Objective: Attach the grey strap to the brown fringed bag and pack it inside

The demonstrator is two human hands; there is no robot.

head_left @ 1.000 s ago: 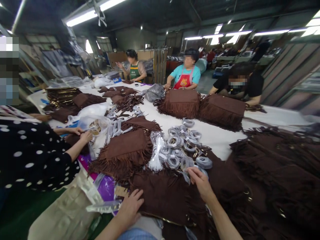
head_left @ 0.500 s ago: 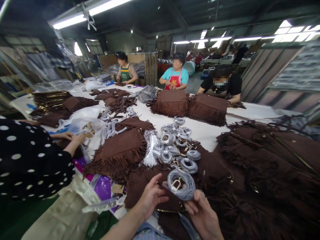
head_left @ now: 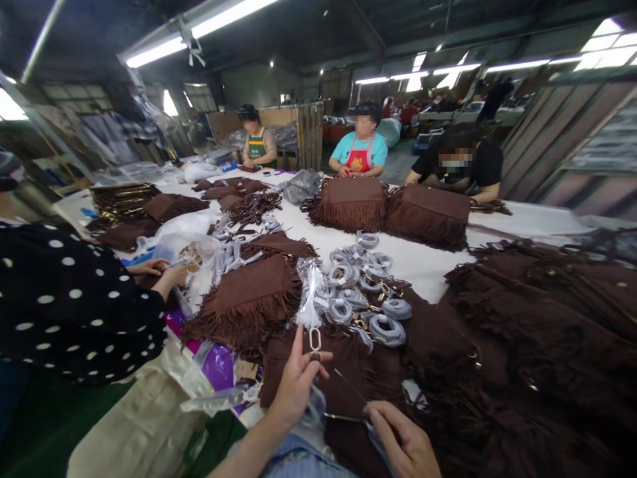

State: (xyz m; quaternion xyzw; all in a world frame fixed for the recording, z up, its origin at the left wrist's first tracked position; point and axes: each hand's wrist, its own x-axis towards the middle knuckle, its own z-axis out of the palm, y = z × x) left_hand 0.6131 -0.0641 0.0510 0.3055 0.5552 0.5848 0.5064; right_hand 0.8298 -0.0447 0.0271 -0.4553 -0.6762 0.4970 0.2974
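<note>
My left hand (head_left: 298, 375) holds a bag strap by its end, with the gold oval clasp (head_left: 314, 340) standing up between the fingers. The strap's plastic-wrapped coil (head_left: 313, 408) hangs below that palm, partly hidden. Pinched in my right hand (head_left: 401, 435) is a thin pale strand (head_left: 351, 385), pointing up and left toward the clasp; its kind is too fine to make out. Under both hands lies a dark brown fringed bag (head_left: 343, 372) with a gold zip edge. A bundle of white tag strings (head_left: 311, 299) in clear plastic lies just beyond my left fingertips.
Several plastic-wrapped strap coils (head_left: 387, 330) lie ahead. Fringed bags (head_left: 253, 285) are spread over the white table (head_left: 428, 269), with a large brown pile (head_left: 557, 318) on the right. At left, a co-worker in a dotted top (head_left: 74, 305) handles small items. Three people work across the table.
The coil has dropped from between both hands to below my left hand, and its clasp now sticks up. My right hand has come away lower with a thin strand. The view has turned slightly left.
</note>
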